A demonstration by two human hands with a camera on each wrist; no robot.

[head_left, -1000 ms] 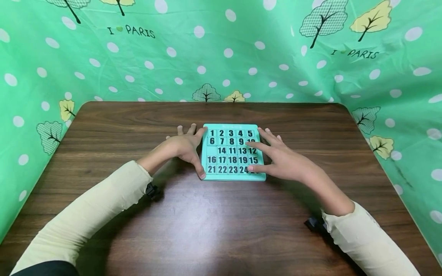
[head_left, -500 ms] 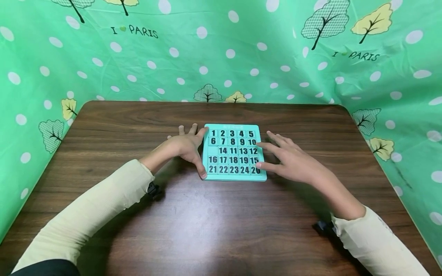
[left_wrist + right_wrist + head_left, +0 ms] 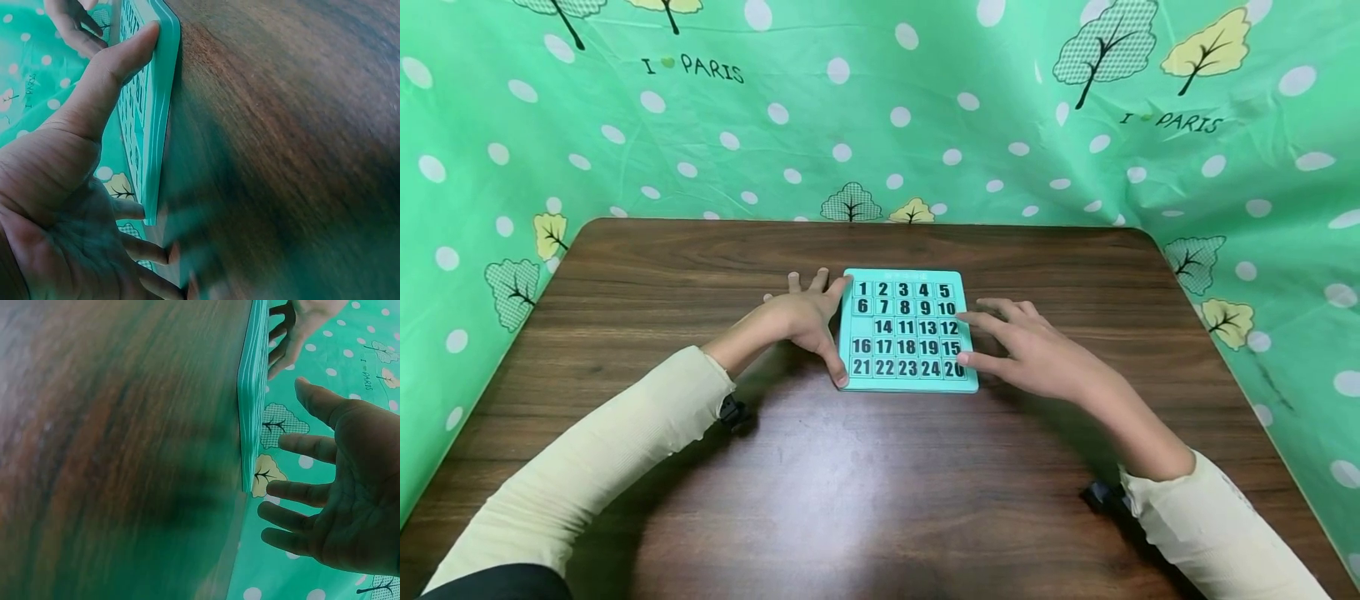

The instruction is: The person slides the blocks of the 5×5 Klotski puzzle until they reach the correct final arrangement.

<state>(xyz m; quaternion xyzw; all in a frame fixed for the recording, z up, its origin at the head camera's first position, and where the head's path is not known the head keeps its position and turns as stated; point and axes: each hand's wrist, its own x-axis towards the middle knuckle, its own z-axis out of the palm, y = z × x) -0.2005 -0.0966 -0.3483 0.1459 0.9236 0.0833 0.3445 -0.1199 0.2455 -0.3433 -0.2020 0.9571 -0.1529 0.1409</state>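
A turquoise number slide puzzle (image 3: 906,385) lies flat on the brown table. Its numbered tiles stand in rows, with a gap at the left end of the middle row, beside tile 14 (image 3: 883,327). My left hand (image 3: 801,321) is spread along the puzzle's left side. Its thumb presses the near left corner and its index finger touches the far left corner; in the left wrist view the thumb (image 3: 128,59) lies straight on the rim. My right hand (image 3: 1030,350) is over the right edge, fingers spread, thumb and index fingertips above the last column; the right wrist view shows its palm bare.
The wooden table (image 3: 820,500) has rounded far corners. Behind it and at both sides hangs a green dotted curtain (image 3: 865,100) with printed trees. A black wrist camera (image 3: 733,412) sits under the left sleeve, another black wrist camera (image 3: 1101,497) under the right.
My right hand has drawn back to the right from over the right columns, uncovering tiles 10 and 20. Its outer fingers have bent a little. The left hand and the puzzle's tiles stay as they were.
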